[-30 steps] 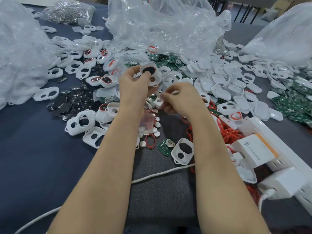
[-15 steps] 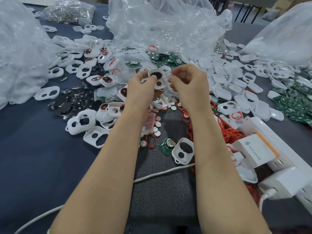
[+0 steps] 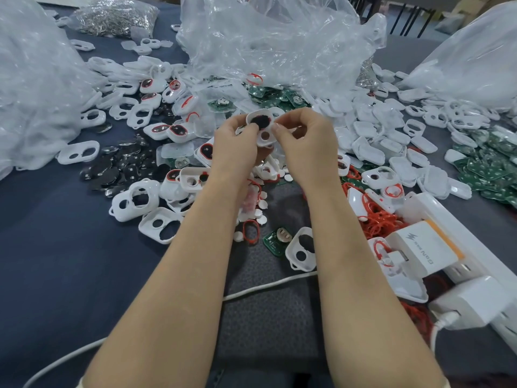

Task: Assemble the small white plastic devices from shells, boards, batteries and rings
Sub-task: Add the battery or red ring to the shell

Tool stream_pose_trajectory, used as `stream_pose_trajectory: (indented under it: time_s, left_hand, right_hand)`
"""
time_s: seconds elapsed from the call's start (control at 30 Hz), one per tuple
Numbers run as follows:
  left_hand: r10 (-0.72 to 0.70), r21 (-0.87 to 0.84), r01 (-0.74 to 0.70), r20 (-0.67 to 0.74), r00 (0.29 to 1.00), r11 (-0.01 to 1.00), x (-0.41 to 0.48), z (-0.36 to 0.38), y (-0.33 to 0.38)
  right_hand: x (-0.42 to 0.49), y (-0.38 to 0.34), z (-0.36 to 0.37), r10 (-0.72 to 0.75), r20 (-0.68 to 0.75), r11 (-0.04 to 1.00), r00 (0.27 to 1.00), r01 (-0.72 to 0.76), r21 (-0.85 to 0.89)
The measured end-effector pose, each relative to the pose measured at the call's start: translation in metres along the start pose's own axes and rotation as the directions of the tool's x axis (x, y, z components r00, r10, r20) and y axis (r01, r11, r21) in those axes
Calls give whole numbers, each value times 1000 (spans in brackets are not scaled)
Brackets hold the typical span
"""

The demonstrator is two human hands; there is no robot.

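Shell: a white shell [image 3: 262,130] is held up between the two hands, above the desk. Its large opening is filled dark, and the small round hole below that is open.
Left hand: the left hand [image 3: 235,147] grips the shell from its left side, with the thumb on the front beside the dark opening and the fingers curled behind.
Right hand: the right hand [image 3: 307,144] is curled, its thumb and forefinger tips pinching the shell's right edge. I cannot tell whether they also hold a small part.
Between the forearms: white discs [image 3: 261,204] and a loose red ring [image 3: 250,232] lie below the hands.
By the right forearm: a green board [image 3: 275,242] lies flat, touching an empty shell [image 3: 302,249] that sits just left of the forearm.
Right of the right hand: closed shells [image 3: 372,130] lie in a heap. Nearer the person are red rings [image 3: 375,219], a charger [image 3: 425,247] and a power strip [image 3: 436,204].
Left of the left hand: dark discs [image 3: 120,169] lie spread out, with open shells [image 3: 134,200] near the forearm.
Beyond the hands: a pile of boards [image 3: 268,95] lies at the edge of a clear bag [image 3: 274,40].
Desk: the desk [image 3: 56,275] has a dark blue cloth, and a white cable [image 3: 265,287] passes under both forearms.
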State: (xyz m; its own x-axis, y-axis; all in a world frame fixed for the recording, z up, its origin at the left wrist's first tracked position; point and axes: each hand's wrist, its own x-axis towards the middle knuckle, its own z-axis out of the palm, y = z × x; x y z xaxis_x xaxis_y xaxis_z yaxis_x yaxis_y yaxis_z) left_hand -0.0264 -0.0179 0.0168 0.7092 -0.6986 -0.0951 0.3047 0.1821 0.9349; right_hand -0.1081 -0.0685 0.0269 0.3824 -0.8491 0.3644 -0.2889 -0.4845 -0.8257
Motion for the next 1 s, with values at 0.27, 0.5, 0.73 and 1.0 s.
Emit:
stream_pose_trajectory:
  time_s: [0.27,0.5,0.73,1.0]
  left_hand:
    - [81,-10,-81,18,997,997,3,4,-5]
    - [98,8,-98,36,995,995,3,4,-6]
    - [106,-15,-105,63,992,994,-1,6,-4]
    - [79,1,-79,95,992,997,-1,2,-5]
  right_hand:
    - [-3,0,14,104,-42,994,994,-102,36]
    - [-4,3,18,58,-97,993,994,-47,107]
    - [-1,7,19,203,-50,940,978,-180,288]
    - [0,4,11,321,68,797,945,-308,519]
